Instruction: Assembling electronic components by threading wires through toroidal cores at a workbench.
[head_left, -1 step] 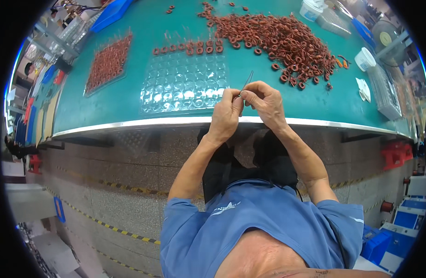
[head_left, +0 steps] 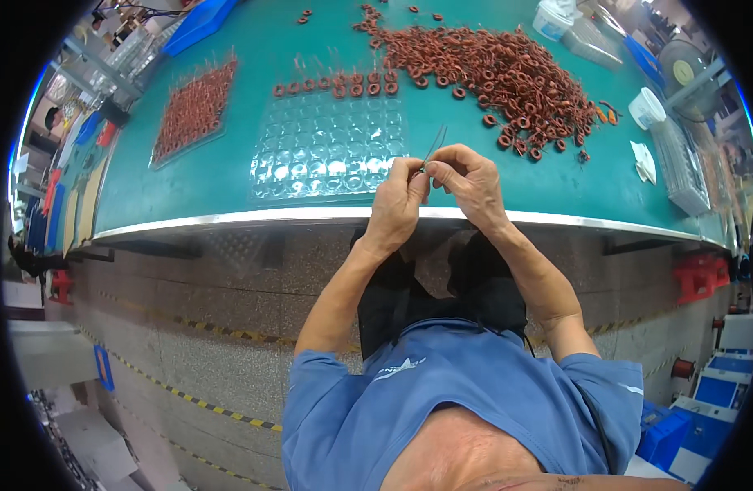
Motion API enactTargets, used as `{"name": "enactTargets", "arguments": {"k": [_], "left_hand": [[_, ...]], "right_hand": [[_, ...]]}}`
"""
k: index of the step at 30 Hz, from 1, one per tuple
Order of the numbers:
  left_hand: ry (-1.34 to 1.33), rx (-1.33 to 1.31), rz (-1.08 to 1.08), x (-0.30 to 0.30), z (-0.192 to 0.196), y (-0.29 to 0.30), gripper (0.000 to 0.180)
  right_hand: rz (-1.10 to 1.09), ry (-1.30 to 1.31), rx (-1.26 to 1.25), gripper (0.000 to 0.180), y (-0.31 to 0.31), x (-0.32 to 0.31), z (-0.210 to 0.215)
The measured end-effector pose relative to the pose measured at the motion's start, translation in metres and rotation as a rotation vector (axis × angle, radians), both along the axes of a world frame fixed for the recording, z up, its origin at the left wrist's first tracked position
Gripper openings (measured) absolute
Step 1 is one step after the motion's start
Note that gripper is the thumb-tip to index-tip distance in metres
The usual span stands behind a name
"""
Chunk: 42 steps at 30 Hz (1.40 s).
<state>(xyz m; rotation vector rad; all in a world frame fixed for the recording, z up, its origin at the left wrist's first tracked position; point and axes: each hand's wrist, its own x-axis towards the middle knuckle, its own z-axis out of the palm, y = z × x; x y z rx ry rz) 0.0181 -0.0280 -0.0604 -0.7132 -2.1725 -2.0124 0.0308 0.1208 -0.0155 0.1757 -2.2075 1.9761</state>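
Note:
Over the table's front edge, my left hand (head_left: 397,204) and my right hand (head_left: 473,182) meet with closed fingertips around a small ring coil (head_left: 418,173). Fingers cover most of it; two thin wire leads (head_left: 435,144) stick up from between them. My left thumb and forefinger pinch the coil, while my right thumb and forefinger press at the base of its leads. Just left of my hands lies a clear plastic tray (head_left: 327,141) with round pockets, red-brown ring coils (head_left: 357,84) filling its far rows. Beyond my right hand spreads a heap of loose coils (head_left: 507,78).
A filled tray of coils (head_left: 193,108) sits at the left of the green table (head_left: 548,190). At the right are a white tub (head_left: 646,107), a crumpled white scrap (head_left: 643,161) and stacked clear trays (head_left: 679,168). A blue bin (head_left: 198,26) stands far left.

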Motion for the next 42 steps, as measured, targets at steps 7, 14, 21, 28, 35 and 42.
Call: {"name": "enactTargets", "arguments": {"k": [7, 14, 21, 28, 35, 42], "left_hand": [[0.497, -0.543, 0.528, -0.038, -0.019, -0.088, 0.032], [0.392, -0.59, 0.547, -0.043, -0.016, -0.087, 0.027], [0.378, -0.561, 0.54, -0.041, -0.012, -0.089, 0.024], [0.328, -0.503, 0.513, -0.04, -0.016, -0.087, 0.02], [0.368, -0.579, 0.527, -0.043, -0.018, -0.088, 0.02], [0.377, -0.616, 0.493, -0.048, -0.015, -0.083, 0.014]], "right_hand": [[0.017, 0.206, 0.236, 0.015, -0.027, -0.089, 0.029], [0.099, 0.336, 0.34, 0.017, -0.097, -0.212, 0.012], [0.122, 0.347, 0.757, 0.017, -0.122, -0.253, -0.027], [0.077, 0.439, 0.771, 0.032, -0.041, -0.178, 0.011], [-0.16, 0.391, 1.473, 0.041, 0.12, -0.06, -0.02], [-0.067, 0.591, 1.299, 0.019, 0.157, -0.057, -0.041]]}}
